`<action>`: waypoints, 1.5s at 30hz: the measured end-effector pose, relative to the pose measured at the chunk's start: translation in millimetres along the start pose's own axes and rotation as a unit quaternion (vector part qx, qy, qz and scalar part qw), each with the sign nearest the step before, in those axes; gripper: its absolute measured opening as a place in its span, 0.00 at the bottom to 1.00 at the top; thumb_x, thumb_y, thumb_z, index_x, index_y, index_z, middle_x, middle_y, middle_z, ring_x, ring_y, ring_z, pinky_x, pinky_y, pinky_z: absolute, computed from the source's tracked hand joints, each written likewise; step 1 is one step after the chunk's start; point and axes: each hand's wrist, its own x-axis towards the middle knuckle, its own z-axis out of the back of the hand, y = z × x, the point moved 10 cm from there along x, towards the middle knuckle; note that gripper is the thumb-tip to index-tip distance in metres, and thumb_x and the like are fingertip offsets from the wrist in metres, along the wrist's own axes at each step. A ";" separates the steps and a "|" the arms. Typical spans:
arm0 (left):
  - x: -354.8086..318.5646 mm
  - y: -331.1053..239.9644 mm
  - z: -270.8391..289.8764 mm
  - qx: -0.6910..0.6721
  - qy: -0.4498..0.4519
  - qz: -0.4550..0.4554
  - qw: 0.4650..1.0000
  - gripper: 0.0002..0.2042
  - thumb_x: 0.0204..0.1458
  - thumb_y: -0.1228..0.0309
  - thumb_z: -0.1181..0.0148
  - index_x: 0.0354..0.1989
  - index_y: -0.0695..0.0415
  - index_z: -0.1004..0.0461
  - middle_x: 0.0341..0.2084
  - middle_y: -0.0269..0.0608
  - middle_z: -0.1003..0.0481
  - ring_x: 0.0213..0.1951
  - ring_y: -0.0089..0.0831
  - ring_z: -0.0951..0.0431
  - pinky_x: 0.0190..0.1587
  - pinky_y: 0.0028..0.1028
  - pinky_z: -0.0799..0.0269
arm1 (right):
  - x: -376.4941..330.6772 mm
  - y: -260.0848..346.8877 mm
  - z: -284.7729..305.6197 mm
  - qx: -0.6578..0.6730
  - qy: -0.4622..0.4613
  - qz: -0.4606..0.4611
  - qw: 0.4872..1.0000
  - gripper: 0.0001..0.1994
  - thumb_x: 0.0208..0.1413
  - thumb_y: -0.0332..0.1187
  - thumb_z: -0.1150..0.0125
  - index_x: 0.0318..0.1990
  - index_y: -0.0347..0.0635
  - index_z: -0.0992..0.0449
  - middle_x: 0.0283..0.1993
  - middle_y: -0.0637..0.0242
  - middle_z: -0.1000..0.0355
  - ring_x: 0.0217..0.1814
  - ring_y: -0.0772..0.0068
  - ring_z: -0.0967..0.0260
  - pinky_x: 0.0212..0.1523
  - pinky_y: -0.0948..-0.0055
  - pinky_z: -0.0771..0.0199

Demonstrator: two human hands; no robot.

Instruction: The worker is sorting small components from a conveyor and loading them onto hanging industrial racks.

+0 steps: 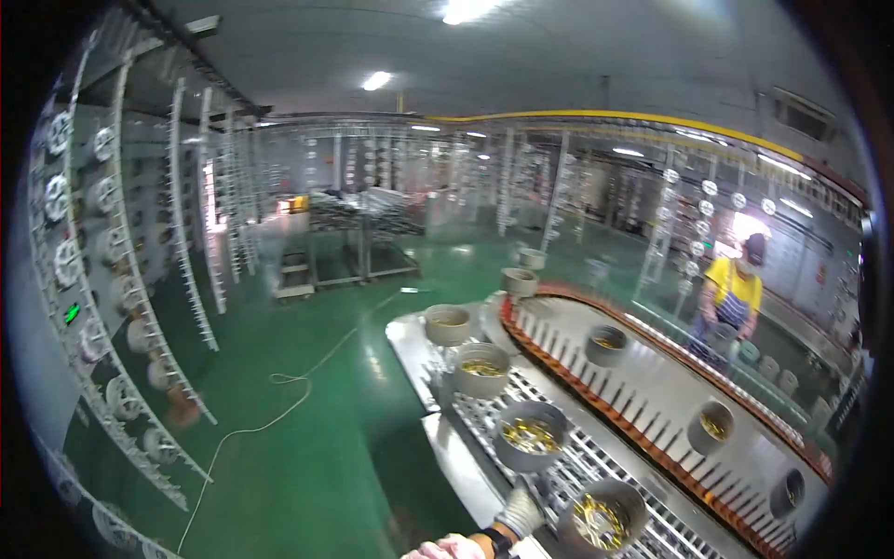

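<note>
"Where was the left hand (520, 514)?"

"Low in the view, in a pale glove, at the near side of the desk (592, 447). A black band (500, 541) circled the wrist, and a pink sleeve (445, 548) showed at the lower edge."

"What was it nearest to?"

"The round grey pot (531, 462) just above it, which stood on the slatted top of the desk with small gold and silver pieces (529, 435) inside. Another filled pot (629, 503) stood to the hand's right, nearer the lower edge."

"And the grip?"

"The fingers were blurred and partly hidden below the first pot. I couldn't make out how far they were spread, whether they touched its side, or whether they had hold of anything. The right hand was out of the frame."

"What else stood on the desk?"

"Farther up, a third pot (480, 389) with gold pieces in it, and a paler pot (447, 332) behind that."

"And beyond?"

"A long track (568, 374) with a reddish rim and a row of upright pins curved past the desk. Inside its loop, more pots sat apart from one another on a pale surface. Across from it, a co-worker (736, 289) in a yellow top and an apron stood beside several containers."
</note>
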 end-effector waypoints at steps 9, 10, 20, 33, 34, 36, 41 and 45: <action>-125.2 -110.9 -35.3 0.040 -0.023 -0.114 0.992 0.19 0.42 0.49 0.46 0.29 0.55 0.30 0.18 0.38 0.30 0.23 0.34 0.29 0.38 0.41 0.32 | -63.2 38.7 -73.8 0.046 0.145 0.051 0.987 0.16 0.46 0.40 0.54 0.41 0.43 0.32 0.44 0.57 0.38 0.47 0.59 0.43 0.47 0.67 0.43; -146.7 -119.8 -50.7 0.058 -0.012 -0.115 0.992 0.19 0.40 0.51 0.43 0.30 0.55 0.31 0.19 0.37 0.30 0.22 0.32 0.30 0.40 0.42 0.32 | -70.0 36.8 -83.4 0.050 0.159 0.057 0.984 0.16 0.47 0.40 0.54 0.42 0.43 0.33 0.45 0.57 0.38 0.48 0.59 0.43 0.47 0.67 0.43; -337.5 -131.7 -131.5 0.178 0.061 -0.183 0.965 0.25 0.40 0.52 0.43 0.43 0.56 0.34 0.24 0.38 0.30 0.31 0.33 0.28 0.50 0.51 0.39 | -121.1 24.6 -187.0 0.086 0.288 0.138 0.944 0.19 0.49 0.44 0.57 0.46 0.43 0.35 0.49 0.56 0.41 0.53 0.59 0.47 0.51 0.68 0.47; -448.1 -229.8 -112.6 0.223 0.009 -0.398 0.890 0.17 0.49 0.51 0.52 0.30 0.53 0.37 0.12 0.28 0.46 0.15 0.22 0.45 0.25 0.26 0.40 | -206.1 47.4 -330.9 0.057 0.355 0.270 0.893 0.23 0.52 0.48 0.60 0.51 0.43 0.38 0.55 0.55 0.46 0.59 0.59 0.53 0.57 0.70 0.52; -453.1 -251.0 -108.8 0.244 -0.003 -0.424 0.872 0.17 0.49 0.51 0.52 0.30 0.53 0.37 0.12 0.28 0.46 0.15 0.22 0.45 0.24 0.27 0.40 | -213.9 52.8 -346.5 0.059 0.354 0.284 0.889 0.24 0.52 0.48 0.60 0.51 0.43 0.38 0.56 0.55 0.46 0.60 0.59 0.53 0.57 0.70 0.52; -453.0 -289.7 -106.1 0.253 -0.029 -0.446 0.858 0.17 0.49 0.50 0.52 0.30 0.53 0.37 0.11 0.28 0.46 0.14 0.22 0.45 0.22 0.27 0.41 | -229.7 51.5 -384.5 0.051 0.341 0.311 0.885 0.24 0.53 0.49 0.60 0.52 0.43 0.39 0.57 0.54 0.47 0.61 0.59 0.54 0.58 0.70 0.53; -466.7 -434.3 -84.4 0.250 -0.082 -0.510 0.819 0.17 0.49 0.50 0.52 0.29 0.54 0.36 0.09 0.29 0.44 0.11 0.23 0.45 0.17 0.27 0.43 | -265.1 31.5 -492.4 0.014 0.251 0.427 0.869 0.26 0.54 0.51 0.61 0.54 0.43 0.40 0.59 0.54 0.48 0.63 0.59 0.56 0.60 0.71 0.55; -469.6 -563.6 -79.2 0.329 -0.115 -0.583 0.734 0.15 0.51 0.53 0.53 0.32 0.53 0.35 0.10 0.29 0.41 0.11 0.22 0.42 0.14 0.25 0.44 | -292.7 94.9 -517.1 0.005 0.315 0.373 0.873 0.24 0.54 0.49 0.61 0.52 0.41 0.37 0.56 0.52 0.43 0.60 0.56 0.50 0.59 0.68 0.52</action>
